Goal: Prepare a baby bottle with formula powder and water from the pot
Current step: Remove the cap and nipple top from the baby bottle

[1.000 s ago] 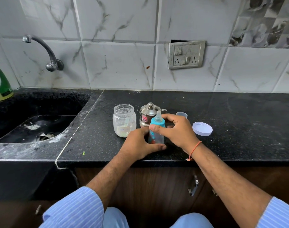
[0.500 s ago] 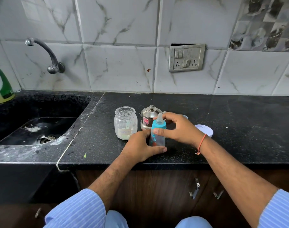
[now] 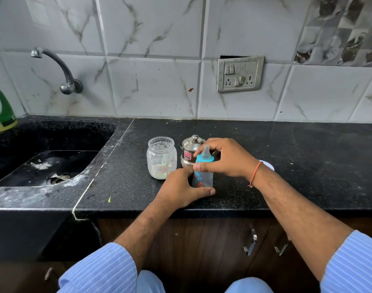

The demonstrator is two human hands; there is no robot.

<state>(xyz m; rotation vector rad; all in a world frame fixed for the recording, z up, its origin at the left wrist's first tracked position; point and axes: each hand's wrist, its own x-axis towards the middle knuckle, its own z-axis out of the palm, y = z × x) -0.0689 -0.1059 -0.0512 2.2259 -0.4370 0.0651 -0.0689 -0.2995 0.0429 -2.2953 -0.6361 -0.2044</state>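
The small clear plastic baby bottle with the turquoise screw collar and translucent teat (image 3: pixel 202 172) stood upright on the black speckled stone desk (image 3: pixel 297 166), near its front edge, and both hands were clamped on it. The left hand (image 3: pixel 182 190) wrapped the lower body, thumb lying along the base, apparently to pin the bottle down so it could not spin or tip; the right hand (image 3: pixel 225 158) arched over the top with thumb and fingers pinching the turquoise collar, a hold that suited twisting the cap, though whether to loosen or tighten it could not be told. The bottle looked empty or nearly so, which suggested the filling was not yet done. Just behind it, close enough to reach without shifting, stood the clear glass jar with pale powder in its lower part (image 3: pixel 161 158), open-mouthed, and the small lidded stainless-steel pot with a knob (image 3: pixel 191 148), touching or nearly touching each other. A white round plastic lid (image 3: pixel 267 164) lay mostly hidden beyond the right wrist, probably the jar's. The pot bore a red square sticker, its writing too small to read; the jar's pale label was blurred; the bottle carried blue and red printed motifs, no legible words.
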